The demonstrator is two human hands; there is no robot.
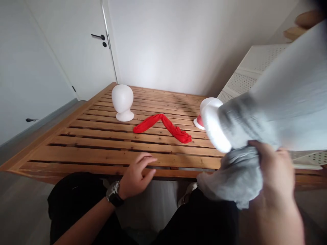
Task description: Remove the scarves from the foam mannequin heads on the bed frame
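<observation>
My right hand point(277, 163) is closed on a white foam mannequin head point(298, 92) that is tilted on its side, close to the camera and blurred. Grey cloth point(237, 173) is wrapped about its neck, and a bunched part hangs below by my fingers. The head's round base point(216, 129) points left. My left hand point(138, 175), wearing a watch, hovers open over the table's front edge with nothing in it. A red cloth point(163, 124), long and bent, lies on the slatted wooden table point(102, 149) beyond that hand.
One bare foam head point(122, 102) stands upright at the table's back left. Another foam head point(211, 102), with red at its neck, is partly hidden behind the held one. White perforated shelving point(242, 80) is at right, a door point(76, 41) at left.
</observation>
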